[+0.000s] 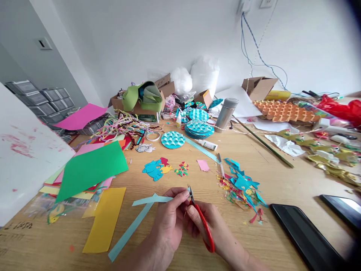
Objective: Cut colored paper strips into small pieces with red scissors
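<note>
My left hand (pixel 172 216) pinches a light blue paper strip (pixel 152 200), whose loose end sticks out to the left. My right hand (pixel 207 218) is closed around red-handled scissors (pixel 205 227), with the blades pointing up at the strip's end by my left fingertips. Another light blue strip (pixel 131 231) lies slantwise on the table, its top under the held one. Beyond my hands are blue, red and yellow paper fish (pixel 153 170) and a small pile of coloured paper bits (pixel 182 169). Blue paper scraps (pixel 242 180) lie to the right.
Coloured paper sheets (pixel 93 169) are stacked at left. Scale-patterned discs (pixel 173 139), a glue bottle (pixel 208 145) and a metal flask (pixel 226 114) stand or lie farther back. A craft knife (pixel 221 165) lies near the scraps. A black phone-like device (pixel 304 235) is at right.
</note>
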`<action>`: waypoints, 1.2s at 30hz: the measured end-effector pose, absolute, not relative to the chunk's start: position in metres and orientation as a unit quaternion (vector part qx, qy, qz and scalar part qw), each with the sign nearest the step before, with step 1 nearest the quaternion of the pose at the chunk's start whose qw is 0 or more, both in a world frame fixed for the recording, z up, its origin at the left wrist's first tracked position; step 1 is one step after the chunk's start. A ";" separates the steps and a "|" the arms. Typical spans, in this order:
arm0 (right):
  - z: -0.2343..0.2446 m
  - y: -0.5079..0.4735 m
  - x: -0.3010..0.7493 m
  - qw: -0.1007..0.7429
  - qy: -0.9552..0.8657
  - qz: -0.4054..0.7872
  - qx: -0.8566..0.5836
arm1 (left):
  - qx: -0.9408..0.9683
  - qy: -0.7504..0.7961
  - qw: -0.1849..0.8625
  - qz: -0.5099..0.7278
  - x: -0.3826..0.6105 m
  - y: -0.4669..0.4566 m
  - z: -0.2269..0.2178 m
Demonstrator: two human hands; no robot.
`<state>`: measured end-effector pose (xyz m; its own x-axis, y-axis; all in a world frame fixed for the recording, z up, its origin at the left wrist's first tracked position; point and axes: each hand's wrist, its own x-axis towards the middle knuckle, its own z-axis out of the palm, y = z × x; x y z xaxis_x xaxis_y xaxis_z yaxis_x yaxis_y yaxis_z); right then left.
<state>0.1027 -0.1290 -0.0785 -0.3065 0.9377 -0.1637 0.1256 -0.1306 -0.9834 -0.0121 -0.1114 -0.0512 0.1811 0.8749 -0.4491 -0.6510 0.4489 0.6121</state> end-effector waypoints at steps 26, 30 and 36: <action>-0.085 -0.128 0.104 0.354 -0.556 0.569 -0.492 | 0.146 0.384 0.778 0.474 -0.009 -0.113 -0.055; -0.084 -0.128 0.104 0.352 -0.551 0.570 -0.497 | 0.140 0.373 0.781 0.481 -0.010 -0.112 -0.057; -0.082 -0.128 0.105 0.347 -0.554 0.565 -0.503 | 0.137 0.383 0.771 0.490 -0.011 -0.111 -0.056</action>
